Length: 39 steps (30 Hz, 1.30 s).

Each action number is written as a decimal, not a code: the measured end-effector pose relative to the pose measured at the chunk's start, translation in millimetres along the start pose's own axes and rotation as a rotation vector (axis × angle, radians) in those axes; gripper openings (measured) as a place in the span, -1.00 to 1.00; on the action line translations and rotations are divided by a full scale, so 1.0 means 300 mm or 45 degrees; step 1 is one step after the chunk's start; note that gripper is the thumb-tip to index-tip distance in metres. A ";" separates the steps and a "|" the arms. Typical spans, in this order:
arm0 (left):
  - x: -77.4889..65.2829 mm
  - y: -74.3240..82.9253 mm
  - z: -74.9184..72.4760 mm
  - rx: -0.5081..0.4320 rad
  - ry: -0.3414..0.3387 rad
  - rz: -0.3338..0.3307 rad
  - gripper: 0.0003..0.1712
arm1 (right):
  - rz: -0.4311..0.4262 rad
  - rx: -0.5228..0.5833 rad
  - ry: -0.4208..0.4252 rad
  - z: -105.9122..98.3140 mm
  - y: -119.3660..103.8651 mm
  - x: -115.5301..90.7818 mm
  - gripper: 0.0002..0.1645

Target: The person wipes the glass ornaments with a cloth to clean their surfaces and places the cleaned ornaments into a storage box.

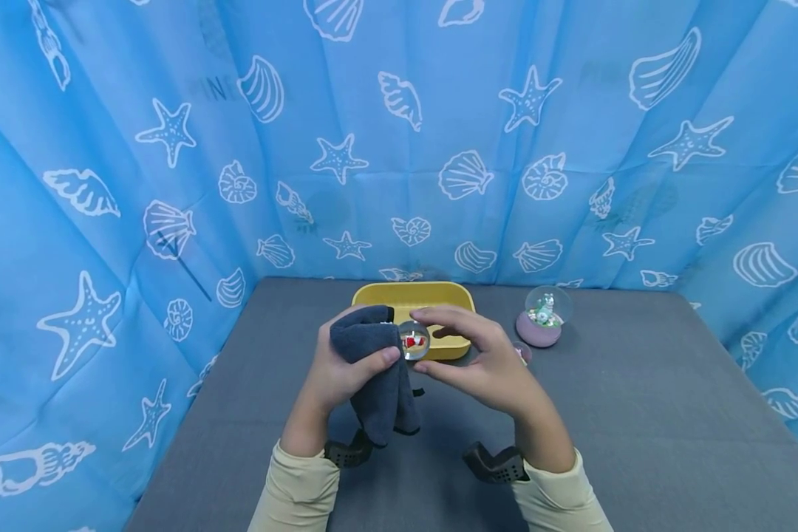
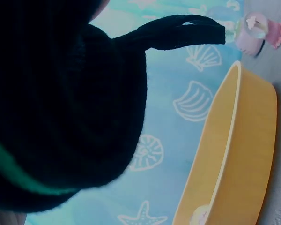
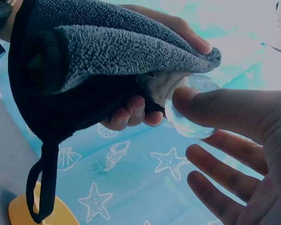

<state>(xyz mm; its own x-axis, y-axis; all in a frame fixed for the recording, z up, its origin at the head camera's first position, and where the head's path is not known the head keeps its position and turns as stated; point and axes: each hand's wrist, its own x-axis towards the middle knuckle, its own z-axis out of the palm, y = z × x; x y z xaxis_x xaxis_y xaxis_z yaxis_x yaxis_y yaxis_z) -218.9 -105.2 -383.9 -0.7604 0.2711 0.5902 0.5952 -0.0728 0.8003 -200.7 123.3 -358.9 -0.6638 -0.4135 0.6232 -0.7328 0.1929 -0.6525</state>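
Observation:
My left hand [image 1: 326,373] grips a dark grey cloth [image 1: 372,343], wrapped over the base of a small snow globe [image 1: 414,340]. The globe's clear ball, with a red and white figure inside, sticks out of the cloth to the right. My right hand [image 1: 488,366] pinches the ball between thumb and a finger; in the right wrist view the thumb [image 3: 215,107] lies on the glass and the other fingers spread below. The white base [image 3: 161,86] is partly hidden in the cloth folds. In the left wrist view the dark cloth [image 2: 98,117] covers most of the hand.
Just behind the hands stands a yellow tray [image 1: 467,295] with a whitish round thing [image 2: 200,216] inside. To the right are a snow globe with a lilac base [image 1: 539,331] and a smaller pink one [image 1: 522,352]. A blue shell-print curtain [image 1: 399,185] hangs behind the grey table [image 1: 638,414].

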 end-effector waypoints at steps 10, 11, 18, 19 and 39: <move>0.002 -0.001 0.003 -0.004 -0.023 0.016 -0.63 | -0.107 0.026 0.006 0.005 -0.035 0.013 -0.35; 0.002 -0.001 0.001 -0.005 -0.024 0.012 -0.62 | -0.103 0.023 0.001 0.006 -0.025 0.011 -0.35; 0.001 0.004 -0.007 -0.006 -0.036 -0.025 -0.55 | -0.019 0.010 -0.020 0.008 0.021 0.000 -0.36; 0.001 0.006 -0.007 -0.009 -0.039 -0.027 -0.54 | -0.005 0.010 -0.021 0.008 0.022 0.000 -0.36; -0.002 0.009 0.002 0.047 -0.086 -0.074 -0.54 | 0.230 -0.029 0.018 0.018 0.009 -0.007 -0.69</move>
<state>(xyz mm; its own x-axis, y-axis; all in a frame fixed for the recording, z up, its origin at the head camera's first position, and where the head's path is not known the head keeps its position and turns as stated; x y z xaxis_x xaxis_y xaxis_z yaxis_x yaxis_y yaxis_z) -216.6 -104.8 -382.3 -0.7752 0.3383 0.5335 0.5608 -0.0201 0.8277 -200.5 119.8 -364.1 -0.7869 -0.3577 0.5029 -0.6045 0.2829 -0.7447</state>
